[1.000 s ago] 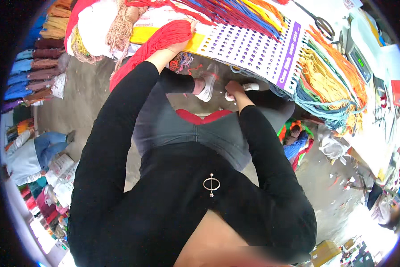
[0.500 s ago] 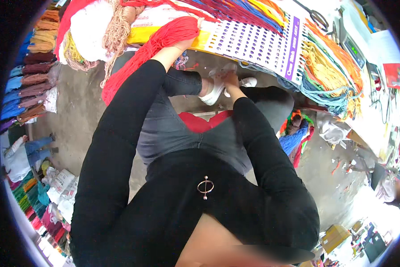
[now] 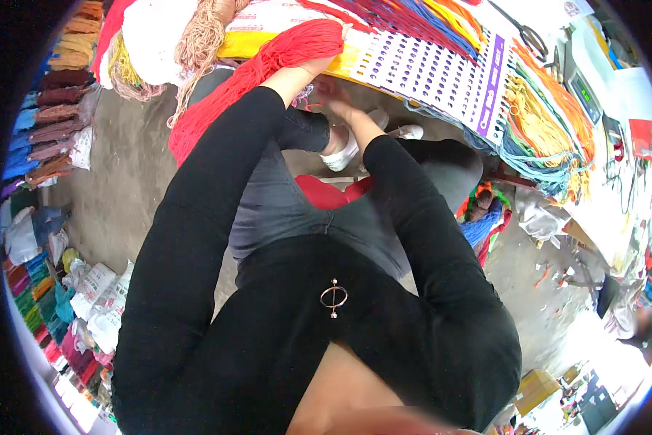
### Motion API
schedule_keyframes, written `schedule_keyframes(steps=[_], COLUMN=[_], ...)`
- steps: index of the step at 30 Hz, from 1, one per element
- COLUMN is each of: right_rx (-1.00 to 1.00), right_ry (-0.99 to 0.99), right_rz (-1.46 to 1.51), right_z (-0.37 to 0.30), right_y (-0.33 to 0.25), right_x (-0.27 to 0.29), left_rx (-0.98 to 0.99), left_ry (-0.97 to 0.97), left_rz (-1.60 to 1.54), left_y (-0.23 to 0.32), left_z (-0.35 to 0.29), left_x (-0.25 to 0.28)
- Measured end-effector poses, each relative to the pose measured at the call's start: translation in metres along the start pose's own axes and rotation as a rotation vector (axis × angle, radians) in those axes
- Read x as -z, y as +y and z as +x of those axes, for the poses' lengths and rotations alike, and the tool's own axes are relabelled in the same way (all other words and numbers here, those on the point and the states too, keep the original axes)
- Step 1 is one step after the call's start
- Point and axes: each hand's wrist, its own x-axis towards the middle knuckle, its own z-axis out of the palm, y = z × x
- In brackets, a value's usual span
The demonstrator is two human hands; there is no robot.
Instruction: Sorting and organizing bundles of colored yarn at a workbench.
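Note:
A thick hank of red yarn (image 3: 268, 65) drapes over my left hand (image 3: 316, 67) at the table's near edge, its long tail hanging left past my forearm. The yarn covers most of that hand's fingers, which hold the top of the hank. Just below and right of it, my right hand (image 3: 333, 98) is raised under the table edge, above my white shoes (image 3: 343, 156). Its fingers look bent but blurred, and I cannot make out anything in them. A small multicoloured bunch of threads (image 3: 304, 94) shows beside it.
On the table lie a punched white card with a purple strip (image 3: 431, 76), orange and yellow yarn hanks (image 3: 540, 116), black scissors (image 3: 529, 40) and a scale (image 3: 583, 94). Tan yarn (image 3: 206, 43) hangs at the left. Coloured hanks (image 3: 54, 116) line the far left; a blue bundle (image 3: 482, 225) sits below the table.
My right hand has moved up and left from near my shoes toward my left hand. My left hand, with the red yarn, has shifted slightly right and up in the view.

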Motion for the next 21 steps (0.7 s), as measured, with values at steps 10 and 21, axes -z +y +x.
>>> schedule_keyframes(steps=[10, 21], right_rx=[-0.832, -1.056], right_ry=[0.531, 0.721], right_rz=[-0.331, 0.979], right_z=[-0.084, -0.093], right_y=[0.102, 0.085], right_x=[0.075, 0.033], left_rx=[0.058, 0.084], left_ry=[-0.143, -0.026], left_rz=[0.011, 0.030], left_y=[0.016, -0.003], left_z=[0.025, -0.008], left_x=[-0.013, 0.012])
